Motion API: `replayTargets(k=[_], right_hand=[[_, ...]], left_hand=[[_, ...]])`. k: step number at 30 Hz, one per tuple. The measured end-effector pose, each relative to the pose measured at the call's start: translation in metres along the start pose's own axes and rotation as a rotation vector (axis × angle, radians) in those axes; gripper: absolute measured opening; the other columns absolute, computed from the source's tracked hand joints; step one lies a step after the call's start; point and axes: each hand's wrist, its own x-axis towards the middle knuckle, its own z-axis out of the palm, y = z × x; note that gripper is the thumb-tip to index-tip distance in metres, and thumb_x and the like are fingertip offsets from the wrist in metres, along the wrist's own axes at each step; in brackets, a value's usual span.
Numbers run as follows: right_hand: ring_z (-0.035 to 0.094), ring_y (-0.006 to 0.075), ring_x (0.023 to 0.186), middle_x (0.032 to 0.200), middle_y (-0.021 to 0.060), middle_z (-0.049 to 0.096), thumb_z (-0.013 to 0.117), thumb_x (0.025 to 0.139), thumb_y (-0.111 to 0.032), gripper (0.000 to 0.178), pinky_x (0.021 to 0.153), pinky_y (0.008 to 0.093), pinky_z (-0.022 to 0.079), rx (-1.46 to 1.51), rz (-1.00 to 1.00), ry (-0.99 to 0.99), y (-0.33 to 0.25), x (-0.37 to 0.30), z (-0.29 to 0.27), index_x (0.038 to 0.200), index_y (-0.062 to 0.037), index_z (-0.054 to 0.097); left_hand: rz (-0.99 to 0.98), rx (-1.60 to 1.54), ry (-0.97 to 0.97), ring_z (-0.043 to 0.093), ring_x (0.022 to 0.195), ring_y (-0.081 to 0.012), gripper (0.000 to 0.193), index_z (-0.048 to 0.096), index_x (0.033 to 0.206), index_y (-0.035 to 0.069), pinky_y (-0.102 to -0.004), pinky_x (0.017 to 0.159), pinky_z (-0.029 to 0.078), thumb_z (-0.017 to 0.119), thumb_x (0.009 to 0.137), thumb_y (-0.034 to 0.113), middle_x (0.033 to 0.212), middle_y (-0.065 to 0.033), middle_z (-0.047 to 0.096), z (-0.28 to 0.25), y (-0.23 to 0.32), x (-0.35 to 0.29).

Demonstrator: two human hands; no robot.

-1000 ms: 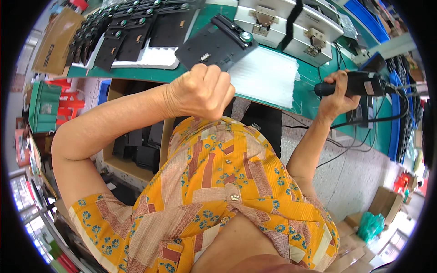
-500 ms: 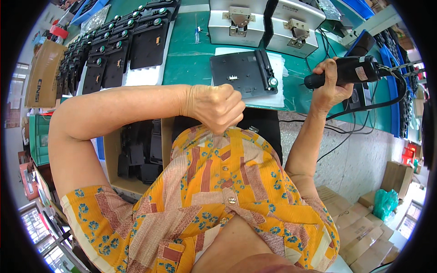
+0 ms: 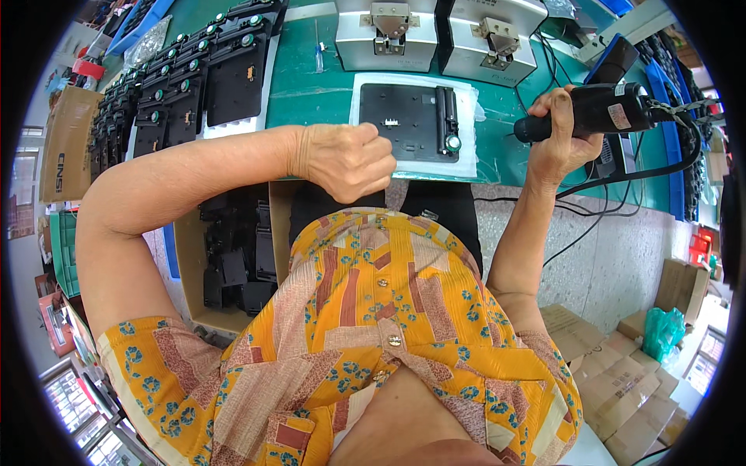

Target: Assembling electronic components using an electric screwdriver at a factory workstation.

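My right hand (image 3: 561, 147) is wrapped round a black electric screwdriver (image 3: 614, 113), held level over the right side of the bench with its tip toward the left. In front of me a flat black plastic panel (image 3: 408, 109) lies squarely on a white foam sheet (image 3: 468, 101). The panel has a small white connector (image 3: 391, 122) and, along its right side, a raised bar ending in a round greenish part (image 3: 453, 143). My left hand (image 3: 348, 161) is closed in a fist at the bench's front edge, below the panel's left corner; whatever its fingers hold is hidden.
Rows of similar black panels (image 3: 233, 85) stand at the left of the green bench (image 3: 307, 97). Two silver metal boxes (image 3: 387, 43) with latches are at the back. A cable (image 3: 660, 172) loops from the screwdriver. A carton of black parts (image 3: 198, 299) sits below the bench.
The black panel has turned from a tilt to lie straight on the sheet. My left fist has moved a little left, away from it. The screwdriver stays nearly in place.
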Motion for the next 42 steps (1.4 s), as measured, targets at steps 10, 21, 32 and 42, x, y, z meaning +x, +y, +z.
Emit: replayTargets(k=[10, 21, 32, 42], right_hand=[[0.065, 0.0160, 0.061, 0.076, 0.0097, 0.068, 0.080, 0.089, -0.011, 0.025, 0.059, 0.0290, 0.056, 0.052, -0.035, -0.056, 0.005, 0.007, -0.004, 0.102, 0.0037, 0.064], [0.065, 0.0172, 0.062, 0.078, 0.0121, 0.067, 0.081, 0.088, -0.008, 0.028, 0.060, 0.0317, 0.058, 0.102, 0.008, -0.027, 0.004, 0.004, -0.007, 0.104, 0.0061, 0.063], [0.064, 0.0173, 0.064, 0.077, 0.0115, 0.066, 0.077, 0.086, -0.002, 0.024, 0.061, 0.0318, 0.057, 0.142, 0.007, -0.037, 0.004, 0.005, -0.010, 0.103, 0.0072, 0.063], [0.059, 0.0196, 0.071, 0.087, 0.0144, 0.063, 0.070, 0.088, 0.005, 0.021, 0.061, 0.0306, 0.051, 0.235, 0.162, -0.026, 0.006, 0.002, -0.017, 0.105, 0.0116, 0.059]], left_hand=[[-0.091, -0.048, -0.114, 0.055, 0.072, -0.0167, 0.016, 0.060, 0.077, 0.004, -0.0301, 0.059, 0.042, 0.067, 0.075, 0.018, 0.085, -0.0066, 0.059, 0.001, -0.002, -0.010], [-0.073, 0.068, -0.120, 0.052, 0.070, -0.0135, 0.019, 0.058, 0.074, 0.008, -0.0283, 0.058, 0.041, 0.067, 0.085, 0.020, 0.074, -0.0006, 0.046, 0.005, 0.001, -0.009], [-0.685, -0.211, -0.074, 0.050, 0.133, -0.0400, 0.094, 0.048, 0.145, -0.002, -0.0527, 0.112, 0.037, 0.072, 0.082, 0.063, 0.140, -0.0209, 0.054, -0.004, -0.008, 0.002], [-1.194, -0.147, -0.006, 0.032, 0.150, -0.0422, 0.119, 0.035, 0.155, 0.000, -0.0614, 0.120, 0.020, 0.068, 0.073, 0.080, 0.156, -0.0255, 0.041, 0.026, 0.042, 0.003]])
